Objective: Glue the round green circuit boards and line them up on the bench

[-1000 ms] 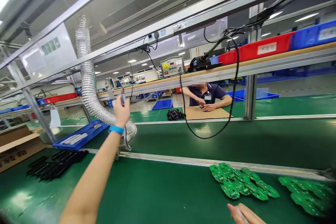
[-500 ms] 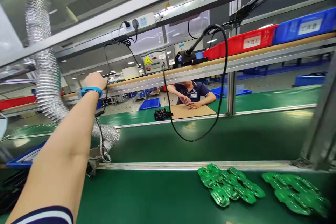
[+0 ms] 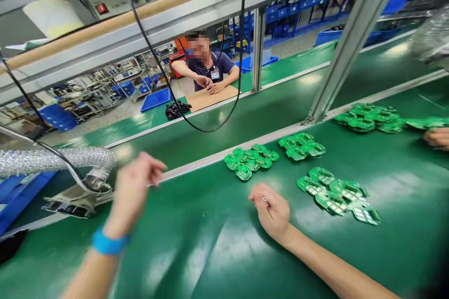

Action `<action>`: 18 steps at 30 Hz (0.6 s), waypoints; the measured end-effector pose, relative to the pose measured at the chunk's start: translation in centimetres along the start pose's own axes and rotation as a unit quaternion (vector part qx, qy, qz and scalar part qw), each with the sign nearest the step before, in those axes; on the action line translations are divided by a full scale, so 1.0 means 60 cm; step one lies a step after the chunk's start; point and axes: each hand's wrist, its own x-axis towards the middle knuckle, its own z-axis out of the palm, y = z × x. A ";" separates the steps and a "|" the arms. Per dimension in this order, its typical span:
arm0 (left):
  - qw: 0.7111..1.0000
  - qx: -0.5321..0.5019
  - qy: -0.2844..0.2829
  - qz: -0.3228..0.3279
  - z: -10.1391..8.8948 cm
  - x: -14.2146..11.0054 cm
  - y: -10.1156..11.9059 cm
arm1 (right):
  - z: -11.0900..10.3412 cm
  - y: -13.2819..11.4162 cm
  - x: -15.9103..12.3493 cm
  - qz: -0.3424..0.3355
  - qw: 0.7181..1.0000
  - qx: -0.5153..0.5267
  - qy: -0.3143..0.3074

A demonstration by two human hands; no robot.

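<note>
At near centre of the green bench (image 3: 217, 252), right hand (image 3: 272, 212) rests knuckles-up, fingers curled around a small pale item whose tip shows between thumb and forefinger; what the item is cannot be told. Left hand (image 3: 135, 187), blue wrist strap (image 3: 107, 243) on, hangs blurred above the bench near the mouth of the silver fume duct (image 3: 56, 161); fingers loosely bent, holding nothing visible.

Nearest work: loose cluster of green circuit boards (image 3: 336, 194) just right of the right hand; second cluster (image 3: 250, 159) beyond it, third (image 3: 302, 145) further right, fourth (image 3: 368, 117) at far right. None touched.

Judgement: for a clean pickup, steady the left hand first, take one board from the cluster edge, and lift by its rim so neighbours are not dragged.

Containers: blue tray (image 3: 17, 194) at left edge, contents hidden by the duct. Blue bin (image 3: 156, 98) on the far bench, nothing visible inside. Boards lie bare on the mat, not binned.

A co-worker (image 3: 208, 67) sits across, hands on a cardboard sheet (image 3: 212, 98); a black parts heap (image 3: 177, 110) lies beside it. Another person's hand (image 3: 437, 138) shows at right edge.
</note>
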 end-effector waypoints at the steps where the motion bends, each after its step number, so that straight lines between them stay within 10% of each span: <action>1: 0.986 -0.073 -0.129 -0.076 0.051 -0.051 -0.023 | 0.007 -0.011 -0.001 0.013 1.000 0.021 0.014; 3: 0.872 -0.239 -0.353 -0.240 0.146 -0.145 -0.061 | 0.024 -0.038 -0.006 0.029 0.997 0.068 0.021; 5: 0.755 -0.408 -0.405 -0.315 0.215 -0.215 -0.078 | 0.043 -0.068 -0.016 0.033 0.993 0.113 0.003; 9: 0.626 -0.649 -0.213 -0.376 0.256 -0.265 -0.068 | 0.069 -0.110 -0.042 0.015 0.984 0.160 -0.073; 14: 0.665 -0.672 -0.016 -0.325 0.214 -0.217 -0.093 | 0.051 -0.064 -0.030 -0.107 0.962 0.014 -0.251; 18: 0.822 -0.527 0.048 -0.211 0.173 -0.172 -0.156 | 0.025 0.047 0.009 -0.077 0.912 -0.270 -0.300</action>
